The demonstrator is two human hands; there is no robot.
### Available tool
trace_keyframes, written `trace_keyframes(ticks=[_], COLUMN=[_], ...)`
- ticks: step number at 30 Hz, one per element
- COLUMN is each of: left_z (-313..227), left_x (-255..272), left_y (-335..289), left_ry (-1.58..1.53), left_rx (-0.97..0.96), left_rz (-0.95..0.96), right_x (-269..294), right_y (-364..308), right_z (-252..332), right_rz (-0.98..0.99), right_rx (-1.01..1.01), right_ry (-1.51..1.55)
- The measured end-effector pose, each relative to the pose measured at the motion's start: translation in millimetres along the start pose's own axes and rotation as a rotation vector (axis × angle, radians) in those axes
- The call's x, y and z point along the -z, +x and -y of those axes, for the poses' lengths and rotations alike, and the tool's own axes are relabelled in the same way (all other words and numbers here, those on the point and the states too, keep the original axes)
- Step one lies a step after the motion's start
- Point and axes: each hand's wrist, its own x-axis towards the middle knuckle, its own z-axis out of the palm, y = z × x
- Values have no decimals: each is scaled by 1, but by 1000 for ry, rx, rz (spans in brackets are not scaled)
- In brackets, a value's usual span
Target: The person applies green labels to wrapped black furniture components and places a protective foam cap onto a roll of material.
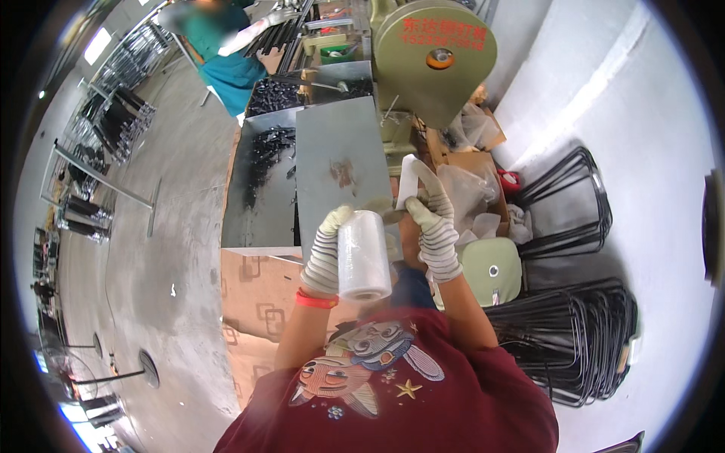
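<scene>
The clear film roll point(365, 260) is held in front of the person's body, its near end tipped down toward the shirt point(393, 392). The gloved left hand point(330, 232) has its fingers curled against the roll's far left side, closed about as far as its thickness allows; how far they reach around the back is hidden. This hold probably keeps the roll steady while leaving its near end uncovered.

Just right of the roll and slightly beyond it, the gloved right hand point(434, 226) has its fingers nearly closed, thumb against the lower end of a flat white strip point(408, 181). The strip juts away from the body, perhaps pinched low to leave its upper part free. Whether it joins the roll I cannot tell.

Beyond the roll lies a stained grey panel point(340, 143); to the roll's left and beyond, an open tray point(260, 240) keeps small black parts point(264, 155) together. Beyond and right of the roll stands a green machine point(434, 68); directly right, a green stool point(491, 268).
</scene>
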Motion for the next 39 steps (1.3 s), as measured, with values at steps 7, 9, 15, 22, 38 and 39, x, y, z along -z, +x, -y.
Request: trace_keyframes(ticks=[7, 9, 15, 22, 38, 39], left_z=[-12, -19, -29, -32, -51, -57], left_x=[-2, 10, 3, 0, 38, 35], left_y=[72, 97, 148, 158, 186, 186], left_ry=[-173, -211, -245, -196, -346, -328], left_rx=[-103, -115, -285, -369, -513, -534], left_rz=[-151, -96, -291, -430, -557, -556], right_x=[29, 32, 51, 45, 3, -11], right_y=[86, 111, 177, 227, 449, 470], right_z=[-20, -16, -41, -52, -155, -152], right_rz=[138, 186, 182, 263, 757, 1005], right_rx=[-112, -201, -164, 36, 30, -77], right_ry=[-27, -42, -106, -267, -1329, -1510])
